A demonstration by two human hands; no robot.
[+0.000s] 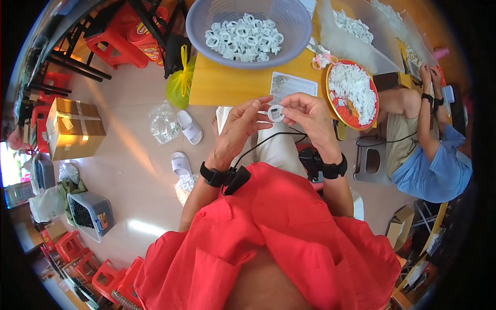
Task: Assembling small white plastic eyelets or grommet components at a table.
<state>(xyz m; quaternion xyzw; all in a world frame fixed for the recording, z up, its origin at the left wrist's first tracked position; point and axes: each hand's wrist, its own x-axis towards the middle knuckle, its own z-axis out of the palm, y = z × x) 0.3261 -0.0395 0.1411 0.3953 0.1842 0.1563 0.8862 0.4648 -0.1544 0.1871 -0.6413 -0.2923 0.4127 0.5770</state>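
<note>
Left hand: the left hand (238, 126) is pinching one side of a small white ring (275, 112), fingers curled.
Right hand: the right hand (309, 114) is gripping the ring's other side, above the lap.
Table: the yellow table (227, 82) is standing beyond.
Basket: a lavender basket (206, 20) is holding more white rings.
Tray: a red tray (373, 106) is sitting right.

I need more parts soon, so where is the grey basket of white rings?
In the head view, the grey basket sits at top centre on the yellow table, beyond both hands, left of the red tray.
</note>
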